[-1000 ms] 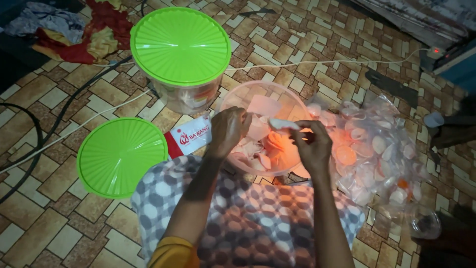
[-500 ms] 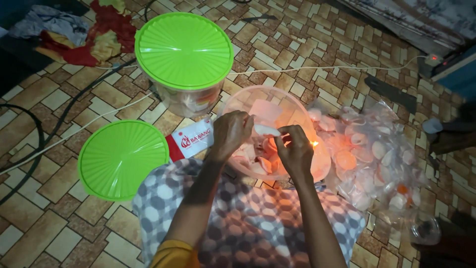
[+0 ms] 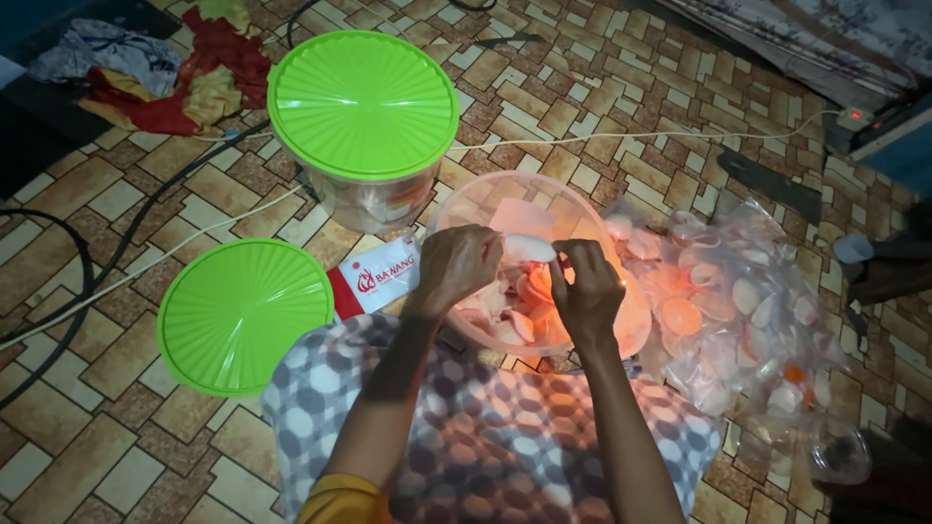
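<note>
My left hand and my right hand together pinch a small clear packet with a pale piece inside, held over a clear plastic tub. The tub stands on the floor in front of my knees and holds several similar small packets, lit orange from below. Both hands grip the packet at its ends, fingers closed on it. My lap is covered by a checked cloth.
A clear tub with a green lid stands at the back left. A loose green lid lies on the tiled floor at left, a red-and-white packet beside it. A heap of small clear packets lies at right. Cables cross the floor.
Both hands have drawn closer together over the tub and now hold one small packet between them. The view has shifted slightly.
</note>
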